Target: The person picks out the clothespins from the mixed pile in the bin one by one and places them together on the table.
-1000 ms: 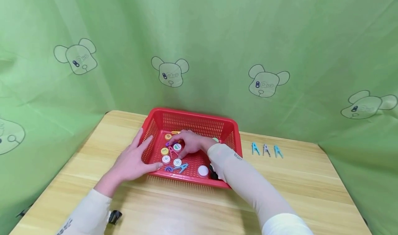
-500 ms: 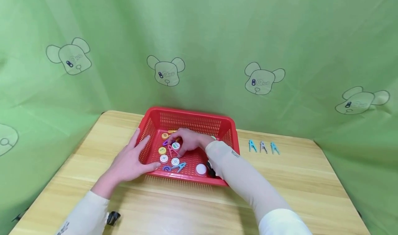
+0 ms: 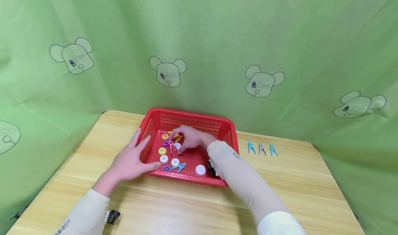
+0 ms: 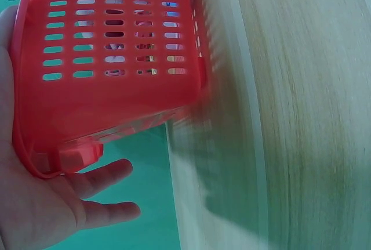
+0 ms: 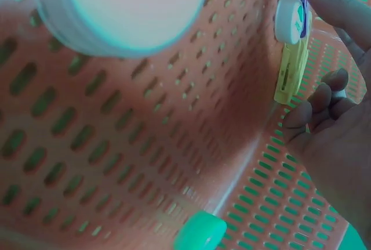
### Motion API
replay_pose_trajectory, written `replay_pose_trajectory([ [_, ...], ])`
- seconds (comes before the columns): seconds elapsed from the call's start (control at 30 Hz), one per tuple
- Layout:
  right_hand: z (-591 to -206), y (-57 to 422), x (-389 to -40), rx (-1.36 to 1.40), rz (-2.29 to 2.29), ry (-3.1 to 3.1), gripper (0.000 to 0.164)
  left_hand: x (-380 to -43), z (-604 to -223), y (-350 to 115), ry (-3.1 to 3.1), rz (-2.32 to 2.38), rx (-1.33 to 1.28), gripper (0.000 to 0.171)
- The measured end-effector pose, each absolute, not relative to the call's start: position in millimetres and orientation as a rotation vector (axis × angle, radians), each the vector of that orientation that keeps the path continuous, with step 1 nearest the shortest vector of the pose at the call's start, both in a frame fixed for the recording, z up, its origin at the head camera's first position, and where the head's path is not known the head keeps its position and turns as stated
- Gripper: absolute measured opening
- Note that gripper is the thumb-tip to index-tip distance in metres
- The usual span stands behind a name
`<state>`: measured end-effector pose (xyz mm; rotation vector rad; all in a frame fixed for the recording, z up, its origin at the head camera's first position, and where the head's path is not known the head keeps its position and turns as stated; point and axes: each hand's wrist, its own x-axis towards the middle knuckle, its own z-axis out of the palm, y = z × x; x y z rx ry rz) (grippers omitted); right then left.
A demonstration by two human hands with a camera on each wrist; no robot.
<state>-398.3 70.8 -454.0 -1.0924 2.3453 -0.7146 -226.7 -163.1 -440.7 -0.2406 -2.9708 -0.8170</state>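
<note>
A red plastic basket (image 3: 199, 115) holds bottle caps and clothespins. My left hand (image 3: 130, 160) rests at its near left corner, thumb along the front rim and fingers spread down the side; in the left wrist view two straight fingers (image 4: 107, 209) show below the rim. My right hand (image 3: 191, 138) reaches into the basket over a pink clothespin (image 3: 171, 146), a purple clothespin (image 3: 166, 143) and a tilted white cap (image 3: 177, 146). Its thumb and forefinger stand apart. In the right wrist view a yellow clothespin (image 5: 291, 73) lies between thumb and curled fingers.
Two yellow caps (image 3: 162, 151), white caps (image 3: 175, 162) and a blue clothespin (image 3: 179, 167) lie in the basket's left half. A pale cap (image 3: 200, 170) is nearer the right. On the wooden table (image 3: 295, 179), three clothespins (image 3: 262, 148) stand in a row.
My right hand has shifted slightly within the basket, showing more of the orange clothespins. The white cap beneath it has tilted, and the pink clothespin has moved. My left hand keeps its place.
</note>
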Motion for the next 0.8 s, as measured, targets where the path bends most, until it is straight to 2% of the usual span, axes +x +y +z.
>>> replay_pose_trajectory([
  [0.8,-415,111,-389,-0.981,-0.926,2.402,0.050,-225,-441,-162,-2.974,-0.849,-0.228,0.113],
])
